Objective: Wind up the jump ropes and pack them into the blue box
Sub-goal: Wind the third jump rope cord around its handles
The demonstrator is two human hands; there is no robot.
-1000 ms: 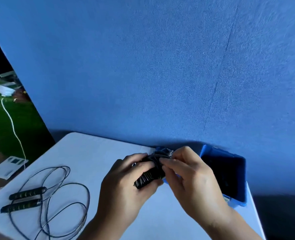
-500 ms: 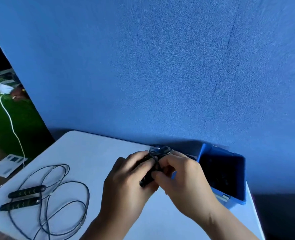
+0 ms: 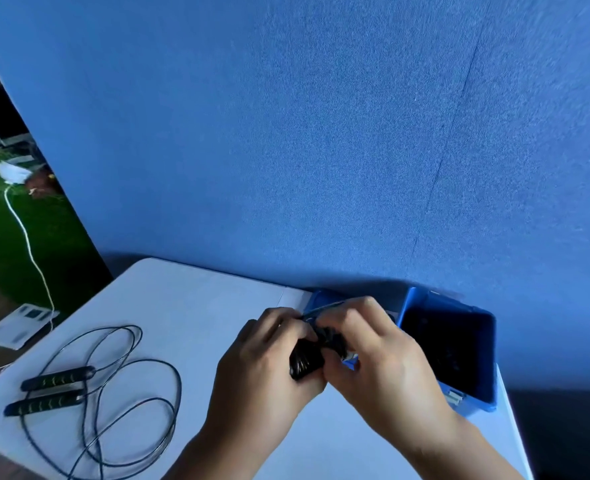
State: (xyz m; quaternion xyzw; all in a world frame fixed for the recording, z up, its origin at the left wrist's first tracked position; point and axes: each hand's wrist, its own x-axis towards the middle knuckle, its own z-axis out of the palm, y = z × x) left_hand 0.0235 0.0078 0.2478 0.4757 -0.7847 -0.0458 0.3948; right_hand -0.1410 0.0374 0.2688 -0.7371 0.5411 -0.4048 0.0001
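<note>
Both hands meet above the white table (image 3: pixel 182 306), toward its far edge. The left hand (image 3: pixel 262 375) curls its fingers round a wound-up black jump rope (image 3: pixel 307 358), gripping the handles. The right hand (image 3: pixel 380 368) pinches the cord at the top of the bundle with bent fingers. Just beside the right hand, at the table's far right corner, stands the open blue box (image 3: pixel 473 401), its inside dark. A second jump rope (image 3: pixel 58 374) lies near the left edge, handles side by side, cord sprawled in loops.
</note>
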